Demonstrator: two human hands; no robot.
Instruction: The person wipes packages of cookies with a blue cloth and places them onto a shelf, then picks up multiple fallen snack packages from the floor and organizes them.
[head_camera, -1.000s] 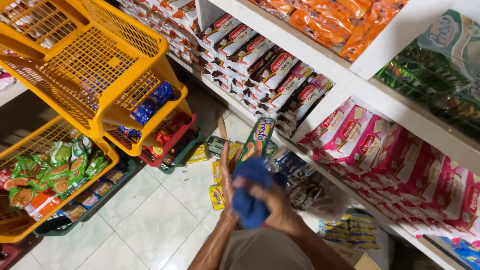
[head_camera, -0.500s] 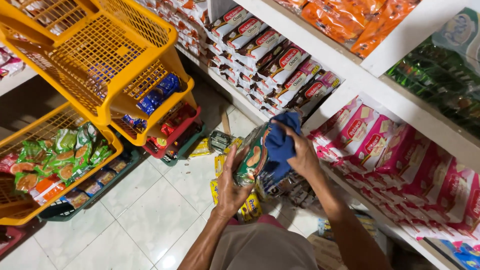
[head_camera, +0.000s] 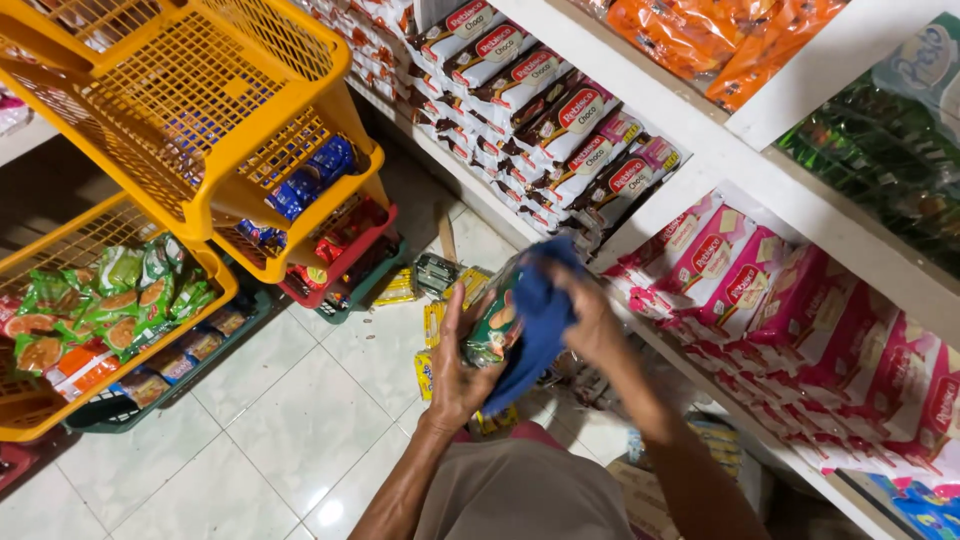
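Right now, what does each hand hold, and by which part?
Left hand holds a green snack packet by its lower end; right hand presses a blue cloth on it.

Even, fairly bright indoor light fills the shop aisle in the head view, with no hard shadows. A soft white glare spot sits on the glossy tiled floor (head_camera: 330, 512) near the bottom edge, suggesting a lamp overhead. The space beneath the yellow wire baskets (head_camera: 190, 110) falls into dim shade, as does the green stock on the upper white shelf (head_camera: 800, 215) at right. The hands, left (head_camera: 458, 368) and right (head_camera: 592, 322), and the blue cloth (head_camera: 540, 325) between them are slightly smeared by motion blur. Packets on the shelves read sharply. Straight shelf edges lean and spread toward the corners, a wide-angle stretch.
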